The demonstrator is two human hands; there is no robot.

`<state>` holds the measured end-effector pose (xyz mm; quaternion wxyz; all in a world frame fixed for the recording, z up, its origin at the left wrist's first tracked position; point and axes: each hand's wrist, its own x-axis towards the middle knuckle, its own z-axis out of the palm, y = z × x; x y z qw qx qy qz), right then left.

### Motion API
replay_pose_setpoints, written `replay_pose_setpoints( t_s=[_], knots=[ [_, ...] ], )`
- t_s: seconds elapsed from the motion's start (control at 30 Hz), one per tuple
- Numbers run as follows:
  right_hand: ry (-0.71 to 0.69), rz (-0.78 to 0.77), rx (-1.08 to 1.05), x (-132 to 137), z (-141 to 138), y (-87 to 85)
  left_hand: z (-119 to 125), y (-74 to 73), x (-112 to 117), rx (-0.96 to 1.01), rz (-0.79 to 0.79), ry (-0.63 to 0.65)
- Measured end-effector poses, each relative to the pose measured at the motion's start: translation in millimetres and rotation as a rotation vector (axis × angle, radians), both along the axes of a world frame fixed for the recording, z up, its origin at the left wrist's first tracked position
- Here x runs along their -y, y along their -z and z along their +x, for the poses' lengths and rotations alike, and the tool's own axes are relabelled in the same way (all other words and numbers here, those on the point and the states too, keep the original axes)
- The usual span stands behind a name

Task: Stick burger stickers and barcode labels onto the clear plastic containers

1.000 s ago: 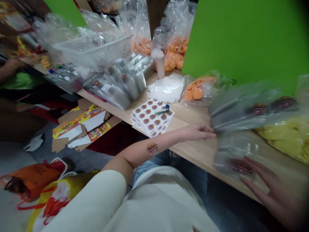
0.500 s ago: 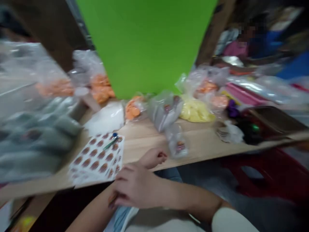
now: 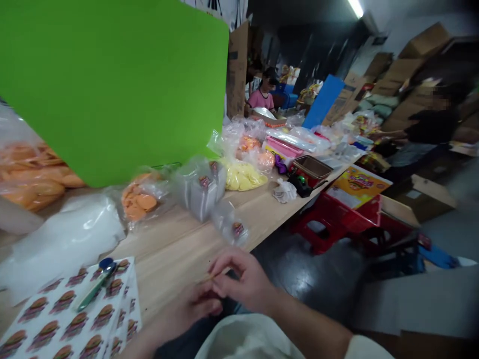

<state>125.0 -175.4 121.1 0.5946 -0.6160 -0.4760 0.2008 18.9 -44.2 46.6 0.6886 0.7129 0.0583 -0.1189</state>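
Tabletop [image 3: 164, 269] of pale wood-grained board, with the person's left hand [image 3: 202, 303] and right hand [image 3: 243, 279] meeting at its near edge. The fingers of both hands are curled and brought together at the tips; a thin yellowish sliver [image 3: 210, 277] shows between them, too blurred to identify, and whether either hand pinches it cannot be told. Just beyond the right hand, a small clear plastic packet with a burger sticker [image 3: 229, 223] lies on the tabletop, apart from the fingers. Behind it stand frosted plastic packets with similar stickers [image 3: 198, 187], between a clear bag of flat orange discs [image 3: 140, 202] and a heap of pale yellow pieces [image 3: 243, 177]. At left, a green-handled tool with a blue end [image 3: 93, 293] rests on white sheets of burger stickers [image 3: 80, 326]. An upright bright green panel [image 3: 123, 89] rises behind.
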Motion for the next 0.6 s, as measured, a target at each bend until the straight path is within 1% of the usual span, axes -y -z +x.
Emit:
replay_pose_setpoints(
  t_s=[0.03,0.07,0.13,0.2,0.3,0.4,0.5,0.57,0.6],
  knots=[
    [0.093,-0.003,-0.101,6.2,7.3,4.1,1.2,-4.2,4.9,-0.022,-0.045,0.017],
    [0.175,-0.004,-0.153,12.7,14.1,7.6,4.0,-8.0,10.4,-0.048,-0.096,0.032],
    [0.341,-0.023,-0.193,26.5,26.8,11.4,13.5,-13.7,22.5,-0.086,-0.172,0.068],
    [0.500,-0.054,-0.201,42.6,40.3,11.4,28.0,-16.9,35.0,-0.118,-0.178,0.112],
    [0.697,-0.088,-0.205,74.0,66.7,10.5,59.6,-19.3,53.1,-0.158,-0.105,0.201],
    [0.881,-0.080,-0.211,114.8,105.9,17.5,104.7,-20.5,72.2,-0.165,-0.038,0.288],
    [1.044,-0.046,-0.203,159.1,161.8,31.9,164.3,-24.3,95.3,-0.164,0.023,0.342],
    [1.114,-0.030,-0.202,187.7,206.2,39.1,211.2,-35.1,113.5,-0.135,0.111,0.347],
    [1.139,-0.022,-0.206,201.9,229.0,40.2,236.5,-44.3,123.4,-0.106,0.170,0.339]
  ],
)
